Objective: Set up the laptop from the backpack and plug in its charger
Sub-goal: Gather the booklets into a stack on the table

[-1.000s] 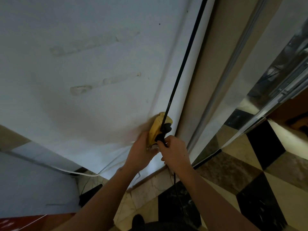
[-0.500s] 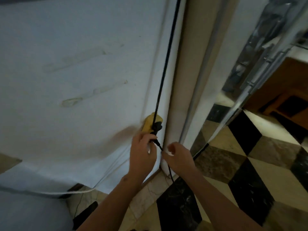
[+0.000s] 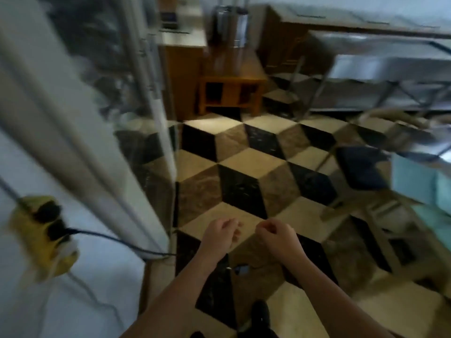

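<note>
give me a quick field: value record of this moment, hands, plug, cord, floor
left hand: free, fingers loosely curled, holds nothing
right hand: free, fingers curled, holds nothing
yellow power strip: on the white wall, at the left of the view
black plugs: two seated in the strip
black cord: runs from the lower plug toward the floor
floor: cube-pattern tiles in black, brown and cream
image: blurred by motion

Home room: tiled floor (image 3: 246, 164), wooden cabinet (image 3: 231, 96)
</note>
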